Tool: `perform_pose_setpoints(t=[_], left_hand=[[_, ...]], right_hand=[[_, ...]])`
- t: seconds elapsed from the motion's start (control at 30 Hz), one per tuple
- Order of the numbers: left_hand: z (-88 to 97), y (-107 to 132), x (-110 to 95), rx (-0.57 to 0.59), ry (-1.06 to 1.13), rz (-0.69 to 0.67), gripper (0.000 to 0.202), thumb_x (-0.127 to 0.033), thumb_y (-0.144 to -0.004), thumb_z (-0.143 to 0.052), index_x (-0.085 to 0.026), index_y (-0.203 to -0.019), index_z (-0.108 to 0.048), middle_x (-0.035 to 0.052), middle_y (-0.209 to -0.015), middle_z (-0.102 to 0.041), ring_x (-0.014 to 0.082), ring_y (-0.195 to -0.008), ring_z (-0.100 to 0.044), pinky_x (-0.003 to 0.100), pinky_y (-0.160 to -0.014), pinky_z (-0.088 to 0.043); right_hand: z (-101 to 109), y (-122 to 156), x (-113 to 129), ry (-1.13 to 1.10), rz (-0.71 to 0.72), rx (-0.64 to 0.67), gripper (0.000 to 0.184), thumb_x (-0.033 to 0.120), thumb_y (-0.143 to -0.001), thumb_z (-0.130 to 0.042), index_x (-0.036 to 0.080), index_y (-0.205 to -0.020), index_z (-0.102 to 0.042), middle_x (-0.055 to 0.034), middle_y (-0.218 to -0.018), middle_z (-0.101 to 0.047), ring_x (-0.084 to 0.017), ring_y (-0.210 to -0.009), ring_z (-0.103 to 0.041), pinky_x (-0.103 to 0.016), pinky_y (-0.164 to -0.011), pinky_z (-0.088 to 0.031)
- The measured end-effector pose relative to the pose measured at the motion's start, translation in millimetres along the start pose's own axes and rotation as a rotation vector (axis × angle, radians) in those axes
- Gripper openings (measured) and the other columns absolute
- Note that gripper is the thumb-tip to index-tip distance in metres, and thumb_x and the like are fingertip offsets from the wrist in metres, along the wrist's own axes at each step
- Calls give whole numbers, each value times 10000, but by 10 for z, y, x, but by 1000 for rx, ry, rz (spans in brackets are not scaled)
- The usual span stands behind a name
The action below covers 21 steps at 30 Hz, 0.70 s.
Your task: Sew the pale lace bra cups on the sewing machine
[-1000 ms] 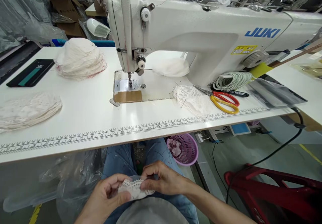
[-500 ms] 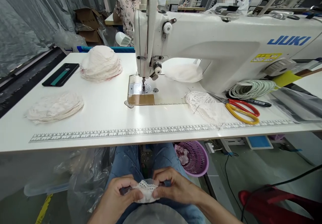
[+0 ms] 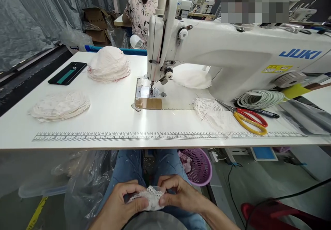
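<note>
Down in my lap, below the table edge, both hands pinch a small piece of white lace. My left hand grips its left side with thumb and fingers closed. My right hand holds the right side, fingers curled over the lace. My knees in blue jeans lie under the hands. Above stands a white JUKI sewing machine on the white table, its needle well away from my hands.
Two stacks of lace pieces lie on the left of the table, one more lace piece beside red-and-yellow scissors. A phone, a coiled cord, a purple basket below, and a person seated behind.
My head has lifted and turned slightly left, so the table sits lower and more of the room shows. My hands have kept hold of the lace, fingers shifting a little along it.
</note>
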<state>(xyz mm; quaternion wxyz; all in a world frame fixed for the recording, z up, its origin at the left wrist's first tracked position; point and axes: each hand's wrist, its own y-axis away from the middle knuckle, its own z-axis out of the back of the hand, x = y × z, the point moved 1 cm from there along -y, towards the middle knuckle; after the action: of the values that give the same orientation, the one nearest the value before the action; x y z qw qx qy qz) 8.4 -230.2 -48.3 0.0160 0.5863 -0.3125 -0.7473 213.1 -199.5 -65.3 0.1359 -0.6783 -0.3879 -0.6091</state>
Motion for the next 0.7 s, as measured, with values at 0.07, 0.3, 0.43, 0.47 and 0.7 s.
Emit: perform_pose_setpoints(t=[0.07, 0.3, 0.43, 0.47, 0.7], left_hand=[[-6, -6, 17, -18, 4, -9, 368, -524, -743, -623, -175, -732, -738, -2, -662, -455, 149, -648, -429, 221, -588, -316], [-9, -10, 32, -51, 95, -58, 307, -445, -776, -622, -166, -720, -738, 40, -754, -559, 165, -696, -499, 231, -641, -378], [-18, 4, 47, -71, 79, -11, 290, -425, -760, -633, -162, -698, -737, 17, -653, -540, 141, -616, -449, 217, -571, -354], [-26, 12, 42, -83, 71, 4, 283, -420, -751, -640, -159, -691, -733, 11, -634, -531, 135, -601, -433, 213, -556, -345], [-72, 66, -92, -172, 67, 57, 275, -413, -728, -639, -146, -674, -678, -18, -565, -496, 110, -535, -375, 206, -516, -314]], right_hand=[[-5, -7, -5, 5, -5, -6, 299, 436, -679, -746, 140, -683, -705, -9, -731, -557, -115, -669, -503, -227, -602, -365], [9, -13, -27, 116, 75, -46, 283, 435, -704, -728, 152, -712, -717, -20, -750, -586, -118, -664, -522, -235, -603, -374], [7, -2, -4, 209, 125, -30, 259, 418, -745, -698, 160, -746, -717, -29, -765, -602, -126, -677, -541, -238, -619, -389], [-4, -3, -1, 215, 132, -21, 259, 417, -738, -706, 158, -751, -713, -28, -763, -600, -126, -677, -537, -234, -615, -386], [-99, -29, -45, 174, 149, -33, 315, 442, -736, -701, 134, -688, -657, -8, -690, -551, -109, -621, -489, -218, -575, -359]])
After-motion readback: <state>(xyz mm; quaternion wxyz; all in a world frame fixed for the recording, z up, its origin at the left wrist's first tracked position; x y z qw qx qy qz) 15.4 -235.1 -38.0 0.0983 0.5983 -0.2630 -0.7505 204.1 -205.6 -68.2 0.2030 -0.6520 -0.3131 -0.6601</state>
